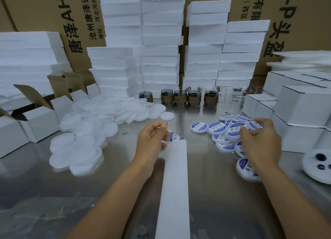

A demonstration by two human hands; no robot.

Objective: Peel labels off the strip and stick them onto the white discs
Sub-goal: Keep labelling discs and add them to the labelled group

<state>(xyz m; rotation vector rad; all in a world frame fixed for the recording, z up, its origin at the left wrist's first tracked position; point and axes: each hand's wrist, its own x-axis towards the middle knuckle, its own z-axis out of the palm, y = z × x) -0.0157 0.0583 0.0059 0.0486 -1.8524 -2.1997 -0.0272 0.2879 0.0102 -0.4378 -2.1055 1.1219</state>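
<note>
two hands work over the steel surface (211, 194): the left hand (152, 142) has its fingers (157, 126) curled, pinching the far end of the white strip (175, 185), where a blue-and-white label (176, 137) sits partly peeled. the right hand (259, 145), at three o'clock from it, curls its fingers round a labelled disc (232, 133) on the labelled pile (222, 143). plain white discs (93, 124) lie heaped at ten o'clock.

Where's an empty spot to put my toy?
Bare table: near left, between the plain discs and the strip; also between the strip and the labelled discs. Crowded by the cups at the back and the boxes on the right.
</note>
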